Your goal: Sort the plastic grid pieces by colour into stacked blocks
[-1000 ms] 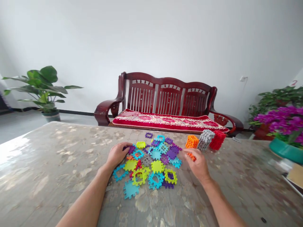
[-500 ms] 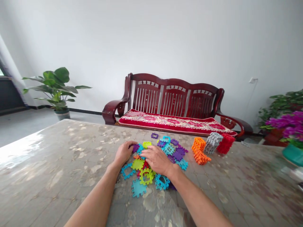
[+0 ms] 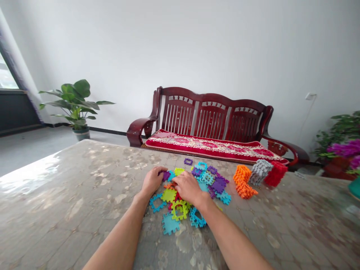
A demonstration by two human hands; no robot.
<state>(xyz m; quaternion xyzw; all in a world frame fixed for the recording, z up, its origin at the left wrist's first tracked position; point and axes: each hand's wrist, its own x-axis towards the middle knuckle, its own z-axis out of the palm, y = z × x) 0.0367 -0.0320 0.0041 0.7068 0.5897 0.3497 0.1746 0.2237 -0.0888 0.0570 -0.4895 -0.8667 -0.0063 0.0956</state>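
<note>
A heap of flat toothed plastic tiles (image 3: 197, 187) in blue, lime, purple and orange lies on the marbled table (image 3: 70, 195). My left hand (image 3: 152, 182) rests at the heap's left edge, its fingers curled on a purple tile (image 3: 166, 175). Beside it, my right hand (image 3: 189, 188) lies over the middle of the heap. Its fingertips are bent down onto an orange tile (image 3: 169, 185). To the right stand an orange stack of tiles (image 3: 243, 181), a grey stack (image 3: 260, 171) and a red stack (image 3: 276, 174).
Behind the table stands a dark wooden bench (image 3: 208, 120) with a red flowered cushion. A potted green plant (image 3: 75, 105) is on the floor at the left. Purple flowers (image 3: 347, 148) and a teal pot show at the right edge.
My right hand has left the orange stack and moved left onto the heap, close to my left hand. The orange stack is now longer. The view has turned slightly left.
</note>
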